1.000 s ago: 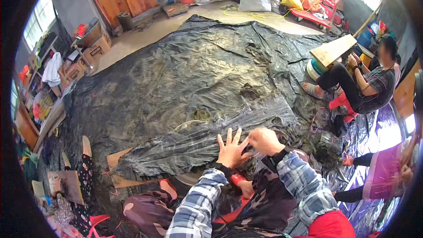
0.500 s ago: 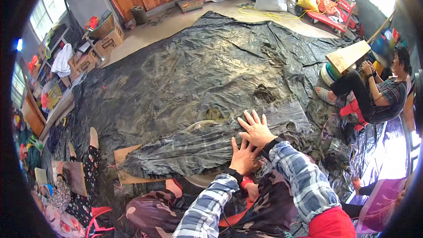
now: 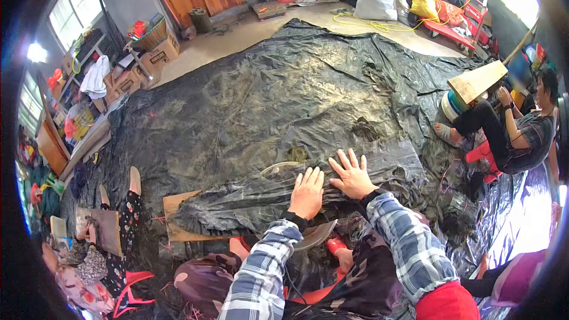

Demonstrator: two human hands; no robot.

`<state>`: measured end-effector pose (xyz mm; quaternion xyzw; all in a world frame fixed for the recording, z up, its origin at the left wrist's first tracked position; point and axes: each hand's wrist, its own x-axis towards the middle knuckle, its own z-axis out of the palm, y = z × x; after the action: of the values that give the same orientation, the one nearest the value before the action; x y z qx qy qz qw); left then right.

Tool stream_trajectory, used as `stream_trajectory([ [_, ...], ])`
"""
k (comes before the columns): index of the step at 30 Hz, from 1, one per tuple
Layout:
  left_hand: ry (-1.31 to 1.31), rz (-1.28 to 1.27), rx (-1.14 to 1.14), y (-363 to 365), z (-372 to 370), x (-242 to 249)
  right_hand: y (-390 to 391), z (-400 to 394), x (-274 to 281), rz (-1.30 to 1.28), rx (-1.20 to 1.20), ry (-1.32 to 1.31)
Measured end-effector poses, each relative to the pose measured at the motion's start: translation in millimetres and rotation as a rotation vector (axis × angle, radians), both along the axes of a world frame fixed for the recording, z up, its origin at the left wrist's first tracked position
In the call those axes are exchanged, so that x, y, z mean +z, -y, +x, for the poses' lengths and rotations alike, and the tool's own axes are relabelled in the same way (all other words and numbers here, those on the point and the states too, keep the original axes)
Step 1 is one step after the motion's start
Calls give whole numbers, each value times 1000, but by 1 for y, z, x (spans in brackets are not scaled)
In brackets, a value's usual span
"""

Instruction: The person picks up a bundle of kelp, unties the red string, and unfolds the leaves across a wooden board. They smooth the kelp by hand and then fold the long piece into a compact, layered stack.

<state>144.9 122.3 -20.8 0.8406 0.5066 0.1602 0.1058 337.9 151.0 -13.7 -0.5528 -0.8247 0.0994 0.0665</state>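
Observation:
Both of my hands lie flat on a dark, wrinkled plastic sheet that is gathered into a long strip. My left hand presses on its middle, fingers stretched forward. To its right, a small gap away, my right hand rests with fingers spread. Under the sheet's left end shows a wooden board. A round basin is partly visible below the sheet, between my knees. Just beyond the sheet a thin, pale curved rim sticks out. What lies beneath the sheet is hidden.
A large black tarp covers the floor. One seated person is at the right near a board on a bucket; another sits at the left with a board. Boxes, sacks and a red cart line the walls.
My left hand has moved forward and left, away from my right hand. The near edge of the sheet has shifted, and more of the basin shows. The whole view has shifted slightly.

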Motion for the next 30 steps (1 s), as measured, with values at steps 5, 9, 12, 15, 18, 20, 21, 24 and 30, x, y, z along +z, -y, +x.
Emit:
stream_trajectory([
  [5,-97,-58,34,5,-2,14,-3,0,-1,5,6,7],
  [9,-95,-249,71,4,2,23,8,-6,25,-72,-51,0],
  [12,-138,-323,98,3,4,31,33,-19,35,60,162,7],
  [15,-231,-213,141,-1,6,2,60,-29,9,-135,112,-147],
  [18,-162,-234,136,-2,3,-1,64,-28,-1,-129,108,-132],
  [20,-131,-354,89,-2,-4,24,65,-28,-1,-103,124,-103],
  [21,-129,-348,85,-4,-8,20,65,-28,0,-90,132,-76],
  [24,-72,-286,107,-4,-25,5,67,-29,-1,-58,127,-86],
  [30,-104,-208,111,9,-25,19,62,-21,26,69,-191,-61],
])
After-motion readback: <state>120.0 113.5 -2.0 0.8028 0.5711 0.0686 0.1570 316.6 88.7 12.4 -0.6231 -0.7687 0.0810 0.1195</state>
